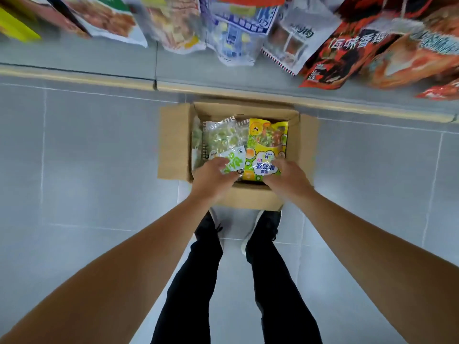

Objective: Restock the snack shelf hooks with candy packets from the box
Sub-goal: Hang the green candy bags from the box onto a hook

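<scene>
An open cardboard box sits on the floor below me. Inside lie a clear packet of green candy on the left and a yellow candy packet on the right. My left hand has its fingers curled around the near end of the green packet. My right hand grips the near end of the yellow packet. Both packets still rest in the box.
Several snack bags hang from the shelf above the box, red ones on the right, blue-white ones in the middle. The shelf base runs across behind the box. My two feet stand just in front of it on grey tiles.
</scene>
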A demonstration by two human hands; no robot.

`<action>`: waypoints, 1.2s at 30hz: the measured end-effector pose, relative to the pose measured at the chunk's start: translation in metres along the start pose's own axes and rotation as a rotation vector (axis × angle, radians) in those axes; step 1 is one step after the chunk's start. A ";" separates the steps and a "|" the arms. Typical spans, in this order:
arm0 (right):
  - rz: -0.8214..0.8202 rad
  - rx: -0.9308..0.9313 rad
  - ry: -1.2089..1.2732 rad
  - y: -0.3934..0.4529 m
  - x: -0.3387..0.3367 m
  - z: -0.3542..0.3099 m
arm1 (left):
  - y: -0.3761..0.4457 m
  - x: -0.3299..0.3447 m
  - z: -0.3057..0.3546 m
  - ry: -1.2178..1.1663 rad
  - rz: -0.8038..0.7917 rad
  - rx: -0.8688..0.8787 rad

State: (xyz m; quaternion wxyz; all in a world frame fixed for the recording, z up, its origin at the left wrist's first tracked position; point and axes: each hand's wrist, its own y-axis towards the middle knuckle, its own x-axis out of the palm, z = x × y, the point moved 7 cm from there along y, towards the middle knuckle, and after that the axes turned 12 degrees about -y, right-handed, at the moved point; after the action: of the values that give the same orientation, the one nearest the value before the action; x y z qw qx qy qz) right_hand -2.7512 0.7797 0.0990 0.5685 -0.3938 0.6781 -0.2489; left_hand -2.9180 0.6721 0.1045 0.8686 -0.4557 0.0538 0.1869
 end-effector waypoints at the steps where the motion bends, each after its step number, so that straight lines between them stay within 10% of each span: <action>1: -0.019 0.024 -0.004 0.019 0.012 0.011 | 0.018 0.009 -0.011 -0.003 0.001 -0.015; 22: -0.084 0.117 0.213 0.258 0.156 0.138 | 0.257 0.191 -0.134 -0.059 -0.035 -0.087; 31: 0.379 -0.079 0.128 0.180 0.039 0.089 | 0.198 0.121 -0.045 0.398 -0.067 0.077; 36: 0.385 -0.296 -0.352 0.124 -0.012 0.016 | 0.140 0.074 0.022 0.777 -0.147 0.199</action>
State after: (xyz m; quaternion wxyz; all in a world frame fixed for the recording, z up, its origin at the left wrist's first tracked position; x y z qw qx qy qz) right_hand -2.7665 0.8616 0.0050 0.6504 -0.3735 0.6603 0.0369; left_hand -2.9035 0.7823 -0.0103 0.8345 -0.4086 0.3634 -0.0678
